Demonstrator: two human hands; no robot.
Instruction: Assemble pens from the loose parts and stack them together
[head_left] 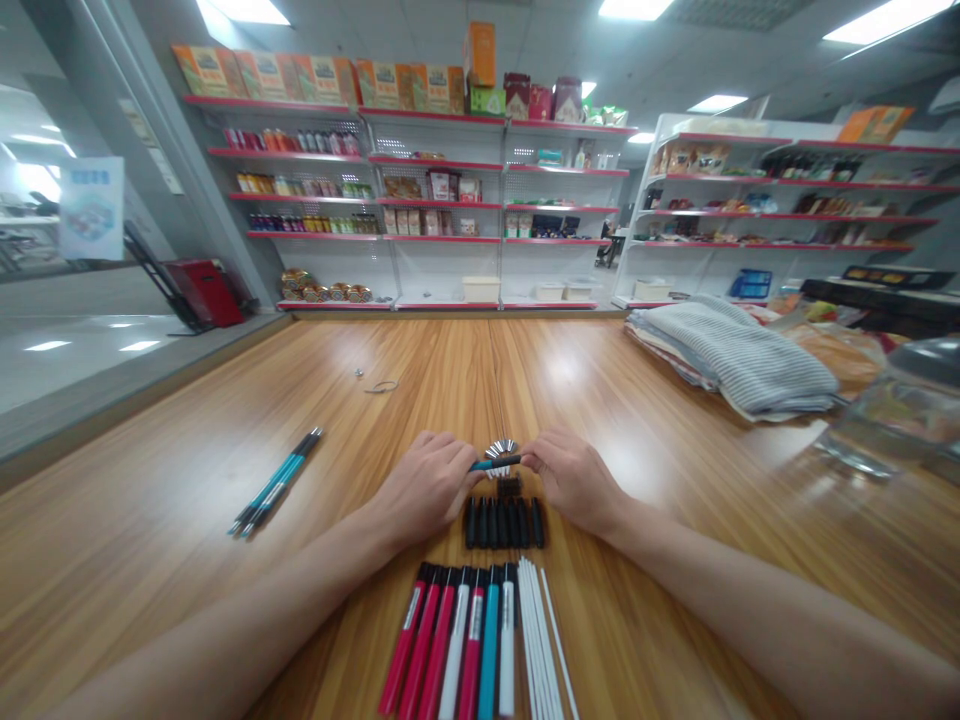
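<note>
Between my two hands a blue pen with a black grip [495, 464] lies level above the table. My left hand [427, 482] is closed round its blue barrel, and my right hand [568, 474] pinches the black end. Just behind the pen, small silver cone tips [501, 447] sit in an arc. Below it lie a small dark cluster, perhaps springs [509, 486], and a row of black grips [503, 523]. Nearest me are red, white and blue pen barrels [450, 640] with black ends, beside several thin white refills [537, 640].
Several blue pens [276, 484] lie together at the left. A looped strip [382, 386] and a small metal piece [358, 372] lie farther back. Folded striped cloth [742, 350] and a clear container [896, 410] stand at the right. Stocked shelves [442, 205] rise beyond the table.
</note>
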